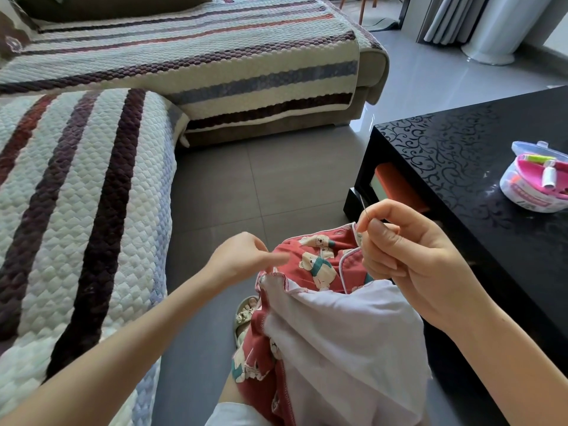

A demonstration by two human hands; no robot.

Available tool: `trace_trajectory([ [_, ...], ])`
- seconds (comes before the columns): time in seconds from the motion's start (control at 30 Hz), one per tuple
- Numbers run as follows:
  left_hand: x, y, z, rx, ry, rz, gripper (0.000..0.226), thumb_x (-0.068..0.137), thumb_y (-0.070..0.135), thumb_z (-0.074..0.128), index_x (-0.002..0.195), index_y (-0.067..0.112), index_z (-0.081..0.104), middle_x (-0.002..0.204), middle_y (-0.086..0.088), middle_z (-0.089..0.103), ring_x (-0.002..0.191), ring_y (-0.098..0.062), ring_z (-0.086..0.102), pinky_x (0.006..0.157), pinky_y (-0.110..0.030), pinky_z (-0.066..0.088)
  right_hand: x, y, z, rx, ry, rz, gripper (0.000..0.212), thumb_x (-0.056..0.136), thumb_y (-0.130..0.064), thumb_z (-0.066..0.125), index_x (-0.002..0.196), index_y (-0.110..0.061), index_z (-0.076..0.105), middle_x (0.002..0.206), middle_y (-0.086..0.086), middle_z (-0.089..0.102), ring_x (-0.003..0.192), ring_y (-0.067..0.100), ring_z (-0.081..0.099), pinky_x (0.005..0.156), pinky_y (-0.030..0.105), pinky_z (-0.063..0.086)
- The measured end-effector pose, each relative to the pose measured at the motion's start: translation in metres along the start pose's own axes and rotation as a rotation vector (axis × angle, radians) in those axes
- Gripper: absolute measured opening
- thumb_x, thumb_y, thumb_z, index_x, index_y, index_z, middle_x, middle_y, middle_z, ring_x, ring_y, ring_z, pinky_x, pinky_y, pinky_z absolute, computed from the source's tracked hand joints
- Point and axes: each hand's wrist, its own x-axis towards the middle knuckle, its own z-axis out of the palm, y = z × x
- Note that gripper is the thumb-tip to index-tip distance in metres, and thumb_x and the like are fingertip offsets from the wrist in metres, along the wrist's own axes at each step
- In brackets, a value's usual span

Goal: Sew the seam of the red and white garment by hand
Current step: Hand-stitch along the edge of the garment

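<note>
The red garment (319, 265), printed with bears and lined in white, lies bunched over my lap in the lower middle of the head view. My left hand (246, 256) pinches its stitched red edge on the left. My right hand (405, 256) holds the garment's piped edge on the right and pinches a thin needle (364, 210) between thumb and forefinger. The needle points up and away. Any thread on it is too fine to make out.
A glossy black coffee table (455, 149) stands at the right, bearing an open sewing kit (536, 182) with thread spools. A sofa with a striped quilted cover (92, 179) fills the left and back. Grey tiled floor (261, 186) lies between them, and a sandalled foot (246, 315) shows below the garment.
</note>
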Motion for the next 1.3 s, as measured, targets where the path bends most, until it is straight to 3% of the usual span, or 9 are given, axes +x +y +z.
trace_trajectory([
  [0.13,0.001,0.002,0.007,-0.007,-0.095,-0.008,0.027,0.051,0.034,0.069,0.06,0.01,0.064,0.062,-0.002,0.047,0.061,-0.015,0.037,0.057,-0.029,0.03,0.0,0.0,0.001,-0.003,0.0,-0.001,0.03,0.077,-0.04,0.071,0.083,-0.011,0.063,0.053,-0.005,0.032,0.048,0.008,0.027,0.047,0.016,0.03],
  [0.23,0.0,0.005,-0.002,-0.273,-0.151,-0.009,0.019,0.07,0.021,0.079,0.067,0.004,0.072,0.065,0.0,0.06,0.064,-0.016,0.048,0.063,-0.025,0.036,0.001,-0.001,0.001,0.003,0.001,-0.007,0.024,0.079,-0.034,0.067,0.083,-0.011,0.063,0.053,-0.005,0.032,0.047,0.008,0.027,0.047,0.017,0.029],
  [0.37,-0.002,0.013,-0.026,-0.585,-0.243,-0.016,0.03,0.079,0.018,0.074,0.05,0.018,0.069,0.053,0.008,0.052,0.055,-0.008,0.038,0.053,-0.022,0.026,0.001,-0.001,-0.002,-0.015,0.001,-0.013,0.028,0.078,-0.037,0.07,0.083,-0.011,0.062,0.053,-0.006,0.034,0.047,0.008,0.029,0.047,0.016,0.031],
  [0.67,-0.012,0.033,-0.07,-1.068,-0.494,0.035,0.008,0.06,0.014,0.073,0.06,0.015,0.065,0.071,-0.001,0.058,0.068,-0.014,0.055,0.066,-0.024,0.046,0.002,0.0,-0.003,-0.11,-0.001,-0.02,0.035,0.075,-0.046,0.073,0.082,-0.013,0.064,0.053,-0.006,0.034,0.048,0.007,0.029,0.047,0.016,0.03],
  [0.8,-0.019,0.043,-0.085,-1.024,-0.544,0.227,0.038,0.04,0.03,0.092,0.061,0.016,0.064,0.062,0.003,0.051,0.058,-0.01,0.052,0.064,-0.024,0.052,0.009,0.006,-0.002,-0.256,0.086,-0.028,0.019,0.089,-0.024,0.062,0.083,-0.006,0.06,0.053,-0.002,0.032,0.048,0.008,0.026,0.046,0.014,0.027],
  [0.9,-0.024,0.055,-0.096,-0.967,-0.521,0.331,0.034,0.05,0.034,0.09,0.061,0.017,0.064,0.056,0.007,0.044,0.051,-0.007,0.044,0.061,-0.022,0.048,0.018,0.012,-0.004,-0.404,0.103,-0.042,0.011,0.094,-0.013,0.055,0.086,-0.011,0.061,0.056,0.0,0.035,0.051,0.013,0.026,0.046,0.018,0.024],
  [1.0,-0.034,0.069,-0.105,-0.866,-0.414,0.393,0.015,0.07,0.021,0.078,0.059,0.017,0.068,0.052,0.009,0.043,0.047,-0.005,0.04,0.063,-0.025,0.041,0.026,0.016,-0.002,-0.512,0.095,-0.053,0.014,0.096,-0.001,0.05,0.089,-0.008,0.059,0.057,0.003,0.034,0.051,0.013,0.027,0.047,0.016,0.026],
  [1.13,-0.045,0.086,-0.11,-0.781,-0.355,0.443,0.012,0.072,0.007,0.07,0.063,0.015,0.072,0.045,0.008,0.05,0.042,-0.002,0.037,0.058,-0.02,0.044,0.038,0.016,0.009,-0.619,0.095,-0.09,0.011,0.095,-0.004,0.054,0.089,-0.009,0.063,0.058,0.011,0.037,0.047,0.007,0.031,0.048,0.006,0.034],
  [1.3,-0.047,0.092,-0.11,-0.721,-0.336,0.48,0.013,0.075,0.019,0.064,0.067,0.016,0.074,0.045,0.01,0.043,0.042,-0.003,0.035,0.058,-0.019,0.041,0.049,0.013,0.023,-0.669,0.05,-0.17,0.013,0.093,-0.011,0.06,0.085,-0.019,0.067,0.06,-0.001,0.054,0.052,0.009,0.043,0.051,0.016,0.035],
])
